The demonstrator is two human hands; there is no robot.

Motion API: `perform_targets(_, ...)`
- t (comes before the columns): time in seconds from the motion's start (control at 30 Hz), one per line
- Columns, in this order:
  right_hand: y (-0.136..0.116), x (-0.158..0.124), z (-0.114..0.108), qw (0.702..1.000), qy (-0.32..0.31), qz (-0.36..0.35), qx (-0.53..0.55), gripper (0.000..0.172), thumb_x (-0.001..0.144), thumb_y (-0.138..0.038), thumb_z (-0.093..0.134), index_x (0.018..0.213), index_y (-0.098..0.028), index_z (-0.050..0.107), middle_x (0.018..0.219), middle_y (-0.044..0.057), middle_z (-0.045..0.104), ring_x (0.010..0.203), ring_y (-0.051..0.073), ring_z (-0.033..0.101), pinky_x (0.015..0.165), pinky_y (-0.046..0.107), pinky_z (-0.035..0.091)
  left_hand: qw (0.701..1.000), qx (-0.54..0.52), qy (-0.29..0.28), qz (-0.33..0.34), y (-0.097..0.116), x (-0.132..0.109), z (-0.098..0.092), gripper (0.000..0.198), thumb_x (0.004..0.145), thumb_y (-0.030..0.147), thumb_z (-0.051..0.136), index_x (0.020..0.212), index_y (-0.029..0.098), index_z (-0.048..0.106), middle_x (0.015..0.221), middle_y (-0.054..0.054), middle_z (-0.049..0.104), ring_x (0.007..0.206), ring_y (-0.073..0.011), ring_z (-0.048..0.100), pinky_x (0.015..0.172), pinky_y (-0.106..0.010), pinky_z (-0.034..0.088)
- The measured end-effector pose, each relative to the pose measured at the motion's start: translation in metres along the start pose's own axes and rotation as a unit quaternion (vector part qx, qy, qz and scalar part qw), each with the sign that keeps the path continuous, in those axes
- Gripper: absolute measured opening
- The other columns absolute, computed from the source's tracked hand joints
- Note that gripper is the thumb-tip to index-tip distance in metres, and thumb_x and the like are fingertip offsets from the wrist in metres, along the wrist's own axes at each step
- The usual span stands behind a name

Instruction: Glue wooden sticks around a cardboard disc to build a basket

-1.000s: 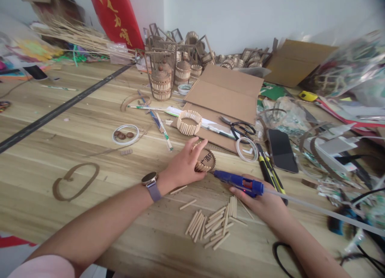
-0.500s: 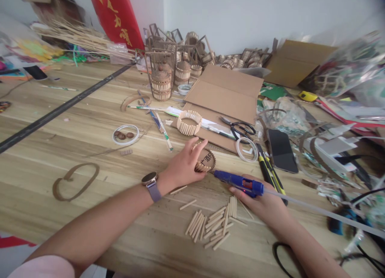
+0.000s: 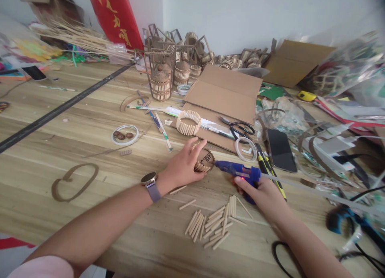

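My left hand (image 3: 183, 164), with a watch at its wrist, grips a small round cardboard piece (image 3: 207, 160) edged with short wooden sticks, holding it down on the wooden table. My right hand (image 3: 261, 196) is wrapped round a blue hot glue gun (image 3: 239, 171), and the gun's nozzle touches the right edge of that round piece. A loose pile of short wooden sticks (image 3: 213, 222) lies on the table just in front of both hands.
A finished ring of sticks (image 3: 188, 122) sits behind my left hand on flat cardboard (image 3: 224, 93). Scissors (image 3: 239, 128), a tape roll (image 3: 246, 148), a yellow-black cutter (image 3: 266, 164) and a phone (image 3: 280, 149) lie to the right. Stick baskets (image 3: 160, 85) stand at the back.
My right hand has lifted and tilted the glue gun, bringing its nozzle up to the round piece's edge. My left hand has stayed in place.
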State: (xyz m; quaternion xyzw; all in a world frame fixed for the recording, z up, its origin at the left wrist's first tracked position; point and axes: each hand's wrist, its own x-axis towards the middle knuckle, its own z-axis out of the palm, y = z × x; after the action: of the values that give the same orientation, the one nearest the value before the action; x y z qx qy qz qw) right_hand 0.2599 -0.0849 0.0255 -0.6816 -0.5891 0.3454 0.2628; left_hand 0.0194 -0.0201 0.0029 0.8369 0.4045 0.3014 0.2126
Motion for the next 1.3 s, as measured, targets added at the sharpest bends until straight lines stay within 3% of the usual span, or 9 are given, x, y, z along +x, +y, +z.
perform_targets(0.13, 0.005, 0.006, -0.006, 0.992, -0.048, 0.033, 0.109, 0.049, 0.075, -0.063, 0.059, 0.083, -0.015, 0.065, 0.074, 0.008, 0.07, 0.068, 0.019, 0.064, 0.06, 0.028, 0.048, 1.0, 0.003, 0.0, -0.001, 0.001, 0.0, -0.001, 0.09, 0.069, 0.021, 0.074, 0.143, 0.023, 0.022, 0.146, -0.019, 0.027, 0.131, -0.0346, 0.042, 0.103, -0.051, 0.044)
perform_targets(0.27, -0.004, 0.006, -0.02, 0.996, 0.007, -0.021, -0.086, 0.04, 0.08, -0.054, 0.052, 0.087, -0.017, 0.066, 0.072, 0.005, 0.068, 0.062, 0.019, 0.06, 0.058, 0.03, 0.046, 1.0, 0.006, -0.004, -0.004, 0.002, -0.001, -0.002, 0.09, 0.069, 0.021, 0.074, 0.143, 0.021, 0.022, 0.146, -0.019, 0.027, 0.131, -0.0335, 0.042, 0.106, -0.05, 0.042)
perform_targets(0.37, -0.013, -0.001, -0.029, 0.965, 0.08, -0.088, -0.233, 0.029, 0.079, -0.046, 0.052, 0.076, -0.02, 0.064, 0.071, 0.006, 0.067, 0.064, 0.021, 0.061, 0.06, 0.031, 0.046, 1.0, 0.009, -0.011, -0.011, 0.002, 0.0, -0.002, 0.092, 0.068, 0.021, 0.075, 0.143, 0.019, 0.022, 0.146, -0.02, 0.026, 0.131, -0.0336, 0.042, 0.106, -0.049, 0.042)
perform_targets(0.53, -0.015, -0.017, -0.029, 0.943, -0.1, -0.15, -0.28, 0.014, 0.083, -0.029, 0.05, 0.072, -0.023, 0.055, 0.059, -0.002, 0.061, 0.05, 0.013, 0.055, 0.05, 0.023, 0.04, 1.0, 0.006, -0.013, -0.015, 0.002, 0.0, -0.002, 0.091, 0.068, 0.022, 0.075, 0.143, 0.02, 0.022, 0.146, -0.019, 0.026, 0.129, -0.0323, 0.044, 0.106, -0.048, 0.042)
perform_targets(0.6, -0.009, -0.023, -0.023, 0.923, -0.113, -0.186, -0.318, 0.011, 0.086, -0.023, 0.048, 0.077, -0.022, 0.054, 0.065, -0.002, 0.062, 0.052, 0.013, 0.057, 0.051, 0.022, 0.041, 1.0, 0.006, -0.009, -0.013, 0.002, 0.0, -0.002, 0.091, 0.069, 0.022, 0.074, 0.143, 0.023, 0.021, 0.146, -0.018, 0.027, 0.127, -0.0313, 0.046, 0.106, -0.048, 0.042)
perform_targets(0.73, 0.003, -0.031, -0.007, 0.861, -0.054, -0.246, -0.442, 0.01, 0.085, -0.013, 0.048, 0.082, -0.022, 0.053, 0.073, 0.002, 0.064, 0.062, 0.017, 0.064, 0.051, 0.023, 0.04, 1.0, 0.007, -0.006, -0.01, 0.001, 0.0, -0.002, 0.092, 0.069, 0.023, 0.074, 0.143, 0.025, 0.02, 0.146, -0.017, 0.027, 0.127, -0.0316, 0.046, 0.105, -0.049, 0.042)
perform_targets(0.93, 0.003, -0.037, 0.014, 0.784, 0.0, -0.252, -0.567, 0.02, 0.082, -0.001, 0.046, 0.088, -0.018, 0.053, 0.076, 0.006, 0.062, 0.068, 0.02, 0.066, 0.05, 0.025, 0.041, 1.0, -0.003, 0.0, -0.014, 0.0, -0.001, 0.0, 0.092, 0.068, 0.023, 0.075, 0.143, 0.025, 0.023, 0.147, -0.017, 0.027, 0.13, -0.0328, 0.044, 0.105, -0.051, 0.042)
perform_targets(1.1, -0.001, -0.038, 0.02, 0.784, 0.016, -0.218, -0.581, 0.018, 0.082, -0.001, 0.047, 0.088, -0.017, 0.053, 0.081, 0.009, 0.064, 0.069, 0.021, 0.066, 0.052, 0.027, 0.045, 1.0, 0.003, -0.004, -0.014, 0.002, 0.0, -0.002, 0.09, 0.069, 0.023, 0.075, 0.143, 0.021, 0.025, 0.147, -0.018, 0.027, 0.13, -0.0327, 0.043, 0.106, -0.049, 0.042)
perform_targets(1.3, -0.002, -0.032, 0.007, 0.828, 0.015, -0.279, -0.486, 0.018, 0.087, -0.008, 0.043, 0.084, -0.017, 0.058, 0.08, 0.007, 0.062, 0.073, 0.021, 0.066, 0.063, 0.03, 0.05, 1.0, 0.003, -0.009, -0.013, 0.003, 0.0, -0.003, 0.089, 0.069, 0.022, 0.074, 0.143, 0.021, 0.024, 0.147, -0.018, 0.027, 0.129, -0.0315, 0.044, 0.106, -0.047, 0.042)
